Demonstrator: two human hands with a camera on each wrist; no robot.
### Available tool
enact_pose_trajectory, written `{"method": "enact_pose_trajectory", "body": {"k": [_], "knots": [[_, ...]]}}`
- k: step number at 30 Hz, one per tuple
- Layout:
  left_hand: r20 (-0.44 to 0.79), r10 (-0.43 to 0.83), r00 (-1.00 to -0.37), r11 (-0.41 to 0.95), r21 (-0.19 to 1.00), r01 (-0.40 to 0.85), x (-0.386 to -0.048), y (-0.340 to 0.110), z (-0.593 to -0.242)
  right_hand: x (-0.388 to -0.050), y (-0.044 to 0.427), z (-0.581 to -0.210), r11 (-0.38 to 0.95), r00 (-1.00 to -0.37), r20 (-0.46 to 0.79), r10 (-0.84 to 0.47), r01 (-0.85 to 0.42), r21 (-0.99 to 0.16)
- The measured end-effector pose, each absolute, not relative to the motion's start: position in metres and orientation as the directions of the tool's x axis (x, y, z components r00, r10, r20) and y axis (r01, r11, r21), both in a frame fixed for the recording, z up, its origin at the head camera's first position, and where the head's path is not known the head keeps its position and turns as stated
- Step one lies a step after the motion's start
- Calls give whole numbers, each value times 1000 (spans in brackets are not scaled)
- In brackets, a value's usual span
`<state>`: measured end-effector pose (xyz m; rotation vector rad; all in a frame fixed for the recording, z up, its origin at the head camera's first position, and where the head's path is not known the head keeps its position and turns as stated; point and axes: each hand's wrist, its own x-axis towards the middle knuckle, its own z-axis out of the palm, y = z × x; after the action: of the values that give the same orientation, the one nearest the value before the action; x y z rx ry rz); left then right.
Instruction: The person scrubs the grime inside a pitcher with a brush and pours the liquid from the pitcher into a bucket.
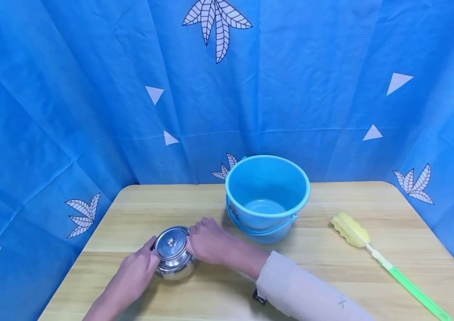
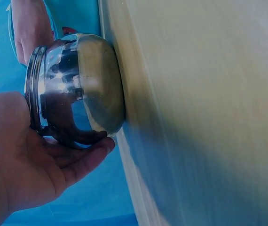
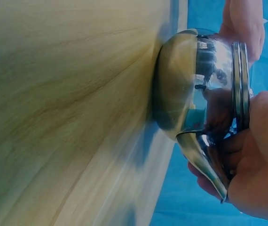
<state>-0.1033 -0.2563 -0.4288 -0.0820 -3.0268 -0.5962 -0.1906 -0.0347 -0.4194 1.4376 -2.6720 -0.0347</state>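
A shiny steel teapot [image 1: 175, 267] stands upright on the wooden table, its knobbed lid [image 1: 171, 243] on top. My left hand [image 1: 136, 269] holds its left side, thumb near the rim and fingers round the body, as the left wrist view shows. On the opposite side my right hand [image 1: 212, 243] grips it by the spout [image 3: 202, 160], fingers wrapped behind. The head view hides the spout under the right hand. In both wrist views the teapot's base meets the tabletop.
A light blue bucket [image 1: 267, 187] with its handle down stands behind my right hand. At the right lies a yellow sponge brush [image 1: 351, 229] with a green handle. A blue patterned curtain [image 1: 291, 89] hangs around the wooden table [image 1: 163, 198].
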Motion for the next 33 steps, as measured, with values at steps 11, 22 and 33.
{"method": "enact_pose_trajectory", "body": {"k": [11,22,33], "knots": [[26,48,-999,927,371,54,-103,-247,-429,-186,-25,-425,537,-522,134,-843,-831,144],[-2,59,-998,930,363,55,-99,-239,-427,-180,-15,-423,542,-526,132,-840,-825,160],[-33,54,-998,929,367,38,-102,-232,-429,-175,-7,-421,585,-572,126,-811,-801,129]]}}
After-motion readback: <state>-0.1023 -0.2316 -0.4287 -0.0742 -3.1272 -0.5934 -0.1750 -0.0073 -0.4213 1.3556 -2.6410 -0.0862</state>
